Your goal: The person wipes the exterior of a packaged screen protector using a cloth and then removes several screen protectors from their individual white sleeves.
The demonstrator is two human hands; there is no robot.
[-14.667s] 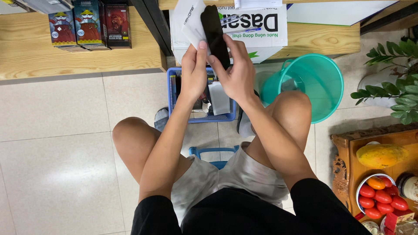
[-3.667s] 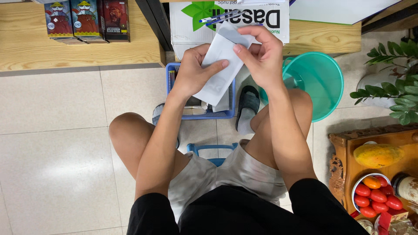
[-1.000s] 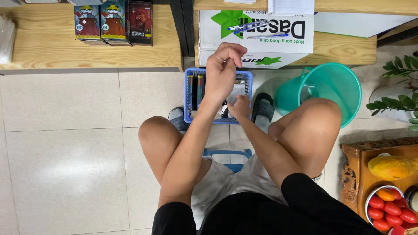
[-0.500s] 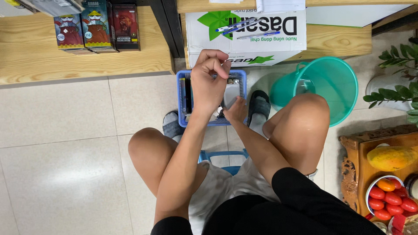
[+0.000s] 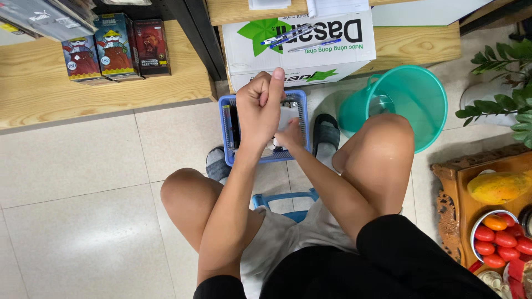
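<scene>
— On a tiled floor beside low wooden shelves (image 5: 100, 91), what does the seated person handle?
— A small blue basket (image 5: 226, 128) set between the feet. The left hand (image 5: 259, 108) hovers above it, its grip curled into a fist with the thumb raised; whether it pinches anything, I cannot tell.
— And the other hand?
— The right hand (image 5: 289, 134) reaches down into the basket, touching a white packet (image 5: 287, 117) lying inside. Its grip is mostly hidden behind the left wrist, so I cannot tell how the fingers stand.
— What surrounds them?
— A white cardboard box (image 5: 302, 44) with pens on top stands just behind the basket, a teal bucket (image 5: 413, 91) near the right knee, and a wooden tray (image 5: 463, 196) of fruit at the far right.
</scene>
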